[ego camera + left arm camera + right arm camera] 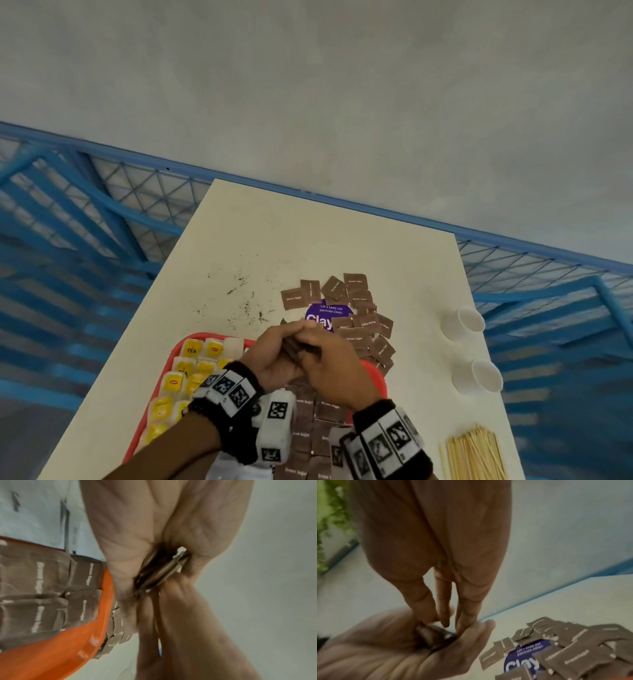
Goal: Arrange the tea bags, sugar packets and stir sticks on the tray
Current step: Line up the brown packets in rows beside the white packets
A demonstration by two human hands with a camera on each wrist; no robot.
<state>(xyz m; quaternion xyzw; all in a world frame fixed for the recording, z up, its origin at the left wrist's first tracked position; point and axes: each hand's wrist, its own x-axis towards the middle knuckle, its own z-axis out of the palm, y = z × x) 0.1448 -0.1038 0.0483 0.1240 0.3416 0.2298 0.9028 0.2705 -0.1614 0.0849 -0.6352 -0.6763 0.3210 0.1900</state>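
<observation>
A small stack of brown sugar packets is held between both hands above the far edge of the red tray. The left hand cups the stack from below, fingers curled round it; the right hand comes over the top, its fingertips pressing down on the stack's edges. So each grip is closed round the same stack, and neither is spread wide.

Inside the tray, nearest the hands, brown sugar packets lie flat in rows on its right part, reaching close to the tray's right rim. Yellow tea bags fill its left part in rows up to the far-left corner.

Beyond the tray's far edge a loose heap of sugar packets lies on the worktop, partly covering a round purple sticker. Left of that heap, dark crumbs are scattered, with bare worktop between them and the far edge.

Right of the tray, well apart from it, two white paper cups lie on their sides near the worktop's right edge, and a bundle of wooden stir sticks lies nearer the person, near that same edge. A blue railing runs past the worktop's far side.
</observation>
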